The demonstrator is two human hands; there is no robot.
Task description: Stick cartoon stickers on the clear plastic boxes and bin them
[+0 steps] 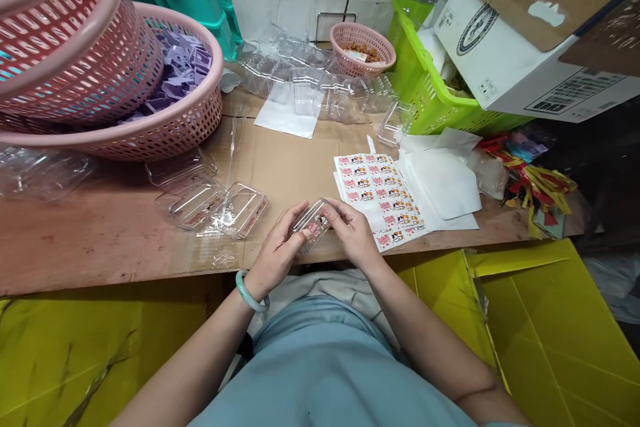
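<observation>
Between my two hands is a clear plastic box (316,221) with a pink-and-cat sticker on it, held just over the table's front edge. My left hand (283,240) grips its left side, thumb on the face. On the right side, my right hand (353,230) presses its thumb near the sticker's cat. A sheet of stickers (385,197) in the same pattern lies beside my right hand, some of its spots bare. To the left of my left hand, several clear boxes with stickers (245,210) lie on the cardboard.
Pink baskets (210,107) at the left hold purple pieces. A pile of clear plastic boxes (345,97) sits at the back by a small pink basket (340,57). A green crate (430,90) and a carton (500,47) stand right. White paper (443,180) lies beyond the stickers.
</observation>
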